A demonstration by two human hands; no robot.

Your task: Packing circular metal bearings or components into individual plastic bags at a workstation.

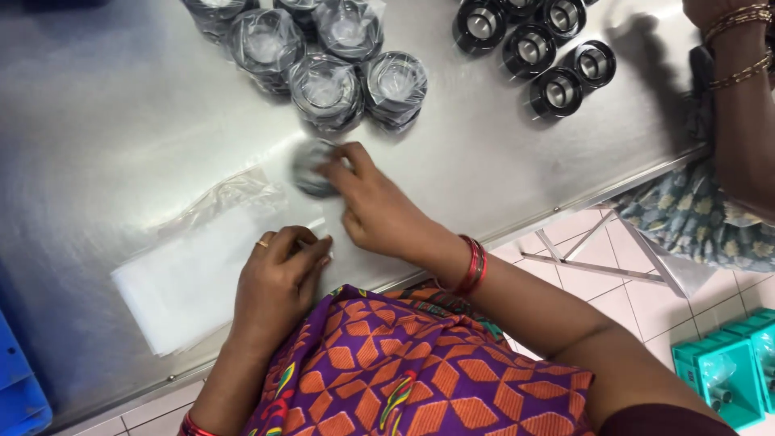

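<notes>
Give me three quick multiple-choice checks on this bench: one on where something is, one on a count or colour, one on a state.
1. Where does the stack of clear bags lie?
A. On the steel table, left of the hands
B. On the floor tiles
C. Inside the teal bin

2. How many unwrapped black rings show fully or partly at the top right?
A. Two
B. Five
C. Ten

3. What is the right hand doing?
A. Resting empty on the lap
B. Gripping a round part
C. Holding a bangle

Answers:
1. A, the bags sit flat on the table beside the left hand.
2. B, five bare rings stand clustered there, apart from the wrapped rings.
3. B, its fingers close on a blurred round part above the table.
</notes>
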